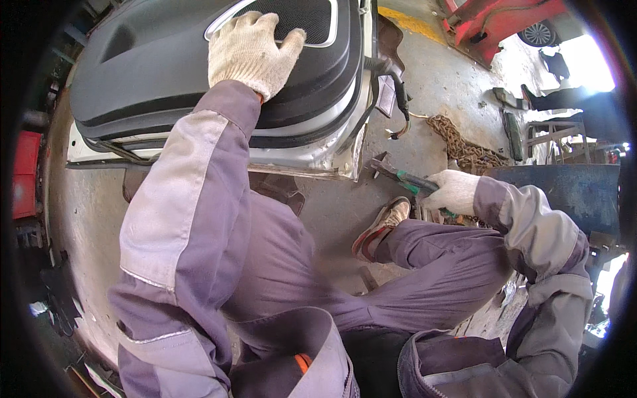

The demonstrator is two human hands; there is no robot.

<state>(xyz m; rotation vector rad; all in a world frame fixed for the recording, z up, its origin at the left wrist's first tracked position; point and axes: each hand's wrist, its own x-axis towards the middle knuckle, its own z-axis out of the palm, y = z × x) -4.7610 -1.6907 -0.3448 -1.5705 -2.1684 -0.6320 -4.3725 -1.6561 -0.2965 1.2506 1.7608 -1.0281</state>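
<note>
A car door lies flat in front of me, its black inner trim panel facing up and white metal showing at its edge. My left hand, in a knitted off-white glove, rests on the panel with fingers apart. Its fingertips reach over the silver-rimmed speaker grille. To the right of the door, my right hand, gloved alike, is closed around a pincer-like tool with a dark metal head and green-and-black grips. The tool's head points toward the door's near right corner, apart from it.
A wiring harness hangs from the door's right edge. Rusty chain lies heaped on the grey floor. Red lift equipment stands at the far right, a blue metal panel nearer. My shoe is below the tool.
</note>
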